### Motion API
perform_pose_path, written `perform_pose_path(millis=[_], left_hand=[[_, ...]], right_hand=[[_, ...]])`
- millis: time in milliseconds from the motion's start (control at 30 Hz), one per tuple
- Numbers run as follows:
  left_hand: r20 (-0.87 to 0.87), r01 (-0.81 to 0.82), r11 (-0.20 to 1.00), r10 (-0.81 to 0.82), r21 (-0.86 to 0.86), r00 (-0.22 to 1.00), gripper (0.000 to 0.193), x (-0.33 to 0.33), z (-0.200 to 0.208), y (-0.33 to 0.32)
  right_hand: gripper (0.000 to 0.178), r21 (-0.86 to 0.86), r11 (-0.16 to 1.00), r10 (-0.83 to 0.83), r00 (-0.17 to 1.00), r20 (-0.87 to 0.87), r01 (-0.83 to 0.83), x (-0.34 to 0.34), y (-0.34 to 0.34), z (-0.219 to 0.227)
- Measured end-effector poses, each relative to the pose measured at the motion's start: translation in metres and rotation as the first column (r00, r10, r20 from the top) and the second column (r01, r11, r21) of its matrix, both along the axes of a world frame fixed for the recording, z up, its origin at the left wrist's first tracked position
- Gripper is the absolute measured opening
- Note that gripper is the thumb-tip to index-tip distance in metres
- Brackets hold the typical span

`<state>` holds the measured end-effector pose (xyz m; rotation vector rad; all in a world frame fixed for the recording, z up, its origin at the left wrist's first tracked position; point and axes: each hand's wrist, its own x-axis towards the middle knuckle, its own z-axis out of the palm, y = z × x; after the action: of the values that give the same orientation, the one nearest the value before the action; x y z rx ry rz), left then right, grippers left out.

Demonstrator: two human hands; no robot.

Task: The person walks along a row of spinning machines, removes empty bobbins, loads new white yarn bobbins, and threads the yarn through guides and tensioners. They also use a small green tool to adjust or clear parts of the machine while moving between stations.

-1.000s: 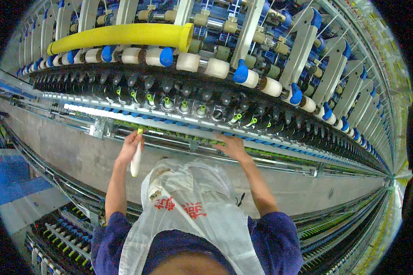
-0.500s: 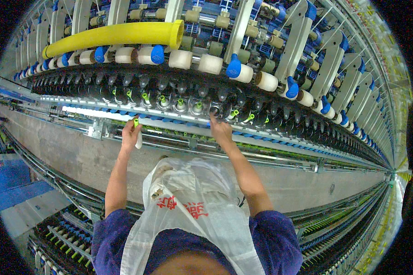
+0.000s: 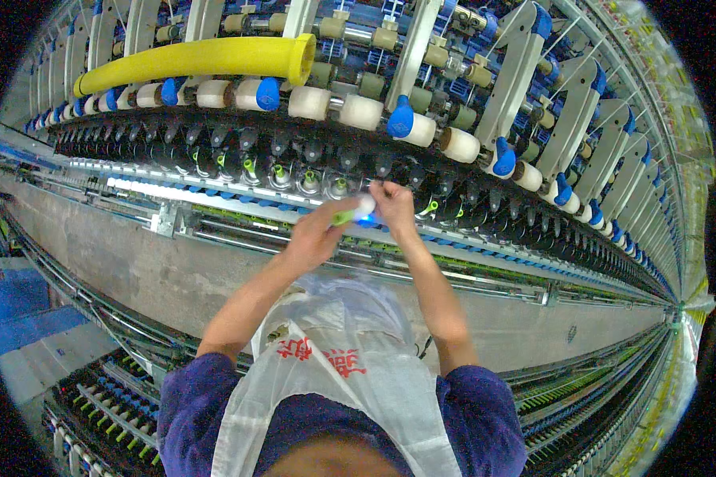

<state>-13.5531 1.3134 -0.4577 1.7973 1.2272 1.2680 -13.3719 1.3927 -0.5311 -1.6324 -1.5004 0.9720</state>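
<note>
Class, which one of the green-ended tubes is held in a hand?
The white-and-green tube in the person's left hand; the green tubes showing in the row beyond sit ungripped.

The machine [image 3: 415,60] spans from nine through twelve to three o'clock. On it a yellow tube [image 3: 191,65] lies between ten and eleven, along white rollers [image 3: 309,102]; green-topped bobbins [image 3: 279,176] stand in a row at eleven. Grey floor [image 3: 175,270] stretches below, a dark mark [image 3: 571,334] near four.
</note>
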Motion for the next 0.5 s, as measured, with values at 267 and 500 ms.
perform_pose_path(millis=[267,500], left_hand=[[-0.492,-0.034,0.99,-0.038,-0.136,0.869,0.044,0.074,-0.055,0.077],[-0.414,-0.215,0.955,0.114,-0.204,0.903,0.041,0.094,-0.14,0.055]], right_hand=[[0.026,-0.059,0.983,0.156,0.959,-0.236,-0.174,0.01,0.007,0.131],[0.024,0.087,0.948,0.316,0.895,-0.315,-0.305,0.006,-0.006,0.201]])
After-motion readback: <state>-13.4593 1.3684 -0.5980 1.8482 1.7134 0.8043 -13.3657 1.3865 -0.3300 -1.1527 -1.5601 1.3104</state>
